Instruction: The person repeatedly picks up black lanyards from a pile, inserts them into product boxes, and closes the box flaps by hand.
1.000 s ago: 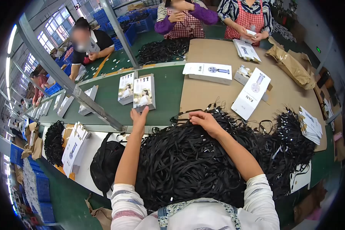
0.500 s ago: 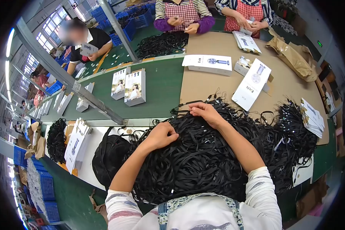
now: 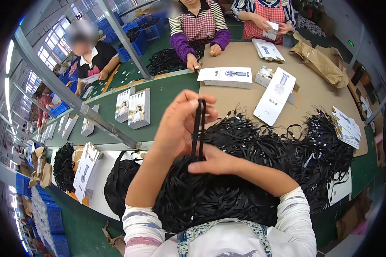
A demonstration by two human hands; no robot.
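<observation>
A black lanyard is stretched upright in front of me, doubled into a loop at its top. My left hand is raised, its fingers closed around the loop's upper end. Lower down, my right hand has thumb and fingers closed on the strap's lower part. Beneath both hands lies a large tangled heap of black lanyards, with small metal or white clip ends along its far side. The lower end of the held lanyard is hidden by my right hand.
An open white fan box and another fan box lie on cardboard. Photo-printed boxes stand on the green conveyor, beside a metal post. Flat cartons lean at left. Co-workers sit opposite; one hand touches a fan box.
My left hand has risen from the heap with a lanyard, and my right hand has come back toward me onto it. Across the table, a purple-sleeved person's hand has reached to a fan box.
</observation>
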